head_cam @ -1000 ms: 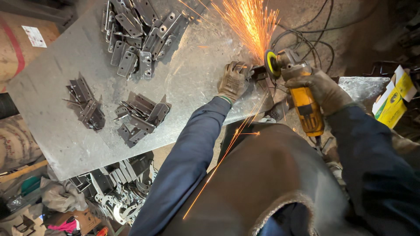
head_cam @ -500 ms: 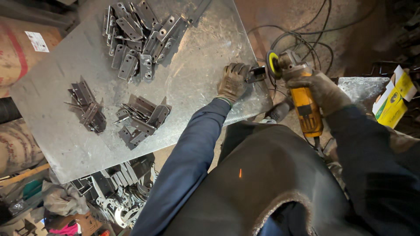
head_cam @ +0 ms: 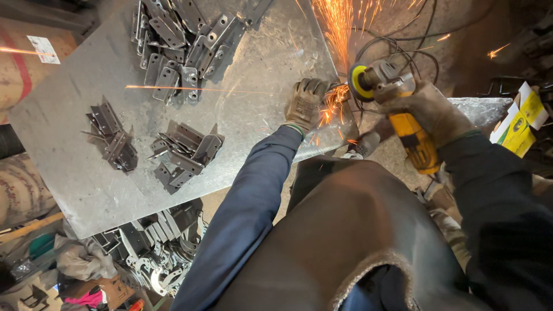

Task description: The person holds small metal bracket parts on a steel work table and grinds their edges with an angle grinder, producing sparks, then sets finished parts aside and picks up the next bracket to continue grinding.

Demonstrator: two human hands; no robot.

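Gloved left hand (head_cam: 305, 103) presses a small dark metal bracket (head_cam: 337, 95) flat at the grey steel counter (head_cam: 259, 86) edge; right hand (head_cam: 429, 109) is wrapped tight around the yellow angle grinder (head_cam: 403, 124). Stiff, sharp-edged and likely hot, the bracket seems best gripped away from the sparks.

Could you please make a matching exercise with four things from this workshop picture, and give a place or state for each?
Things:
1. angle grinder
2. left hand
3. metal brackets
4. yellow box

Places or states:
A. piled at the far side of the metal sheet
B. gloved, pressing a small piece at the sheet's edge
C. at the right edge of the picture
D. gripped in the right hand, throwing sparks

Pairs: 1-D, 2-B, 3-A, 4-C
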